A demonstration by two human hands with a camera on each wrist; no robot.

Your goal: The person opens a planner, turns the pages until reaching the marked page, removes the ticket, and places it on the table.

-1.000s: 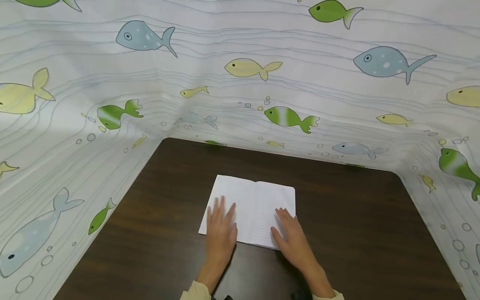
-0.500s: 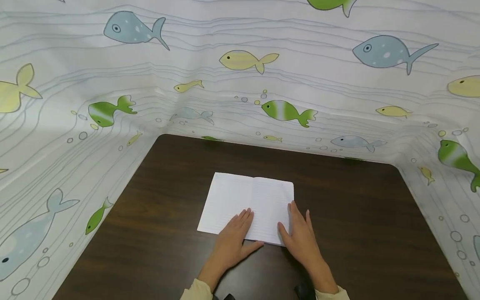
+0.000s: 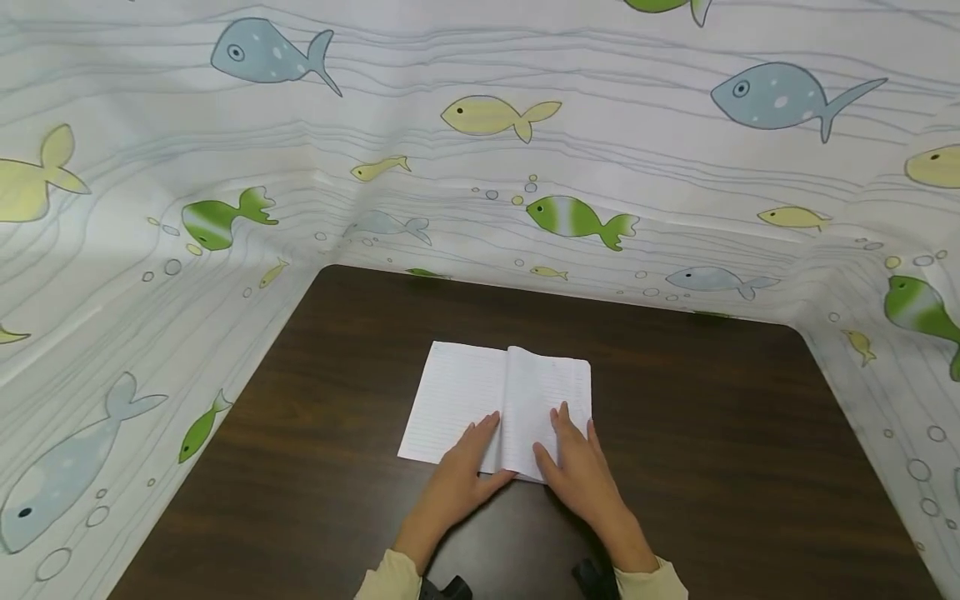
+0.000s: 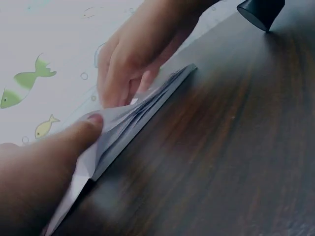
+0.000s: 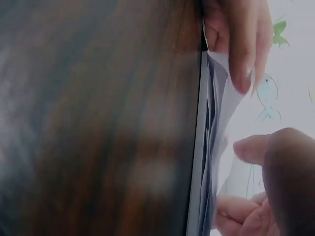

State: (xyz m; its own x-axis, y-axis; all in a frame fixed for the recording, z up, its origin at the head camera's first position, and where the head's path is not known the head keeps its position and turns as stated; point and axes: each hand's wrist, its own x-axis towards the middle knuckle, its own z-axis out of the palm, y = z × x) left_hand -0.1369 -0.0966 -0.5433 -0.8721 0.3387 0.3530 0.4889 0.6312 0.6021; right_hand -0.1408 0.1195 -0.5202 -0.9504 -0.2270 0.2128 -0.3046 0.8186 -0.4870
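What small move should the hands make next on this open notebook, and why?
Probably the right hand should smooth down the right-hand page of the notebook: it bulges up near the middle, with the left hand beside the bulge and the right lying over that page.

An open notebook (image 3: 457,392) lies on the table (image 3: 712,450), the person's left hand (image 3: 461,475) beside its fold (image 3: 505,392), the right hand (image 3: 581,467) over its right page (image 3: 566,383), a sheet (image 3: 637,154) behind and along both sides.
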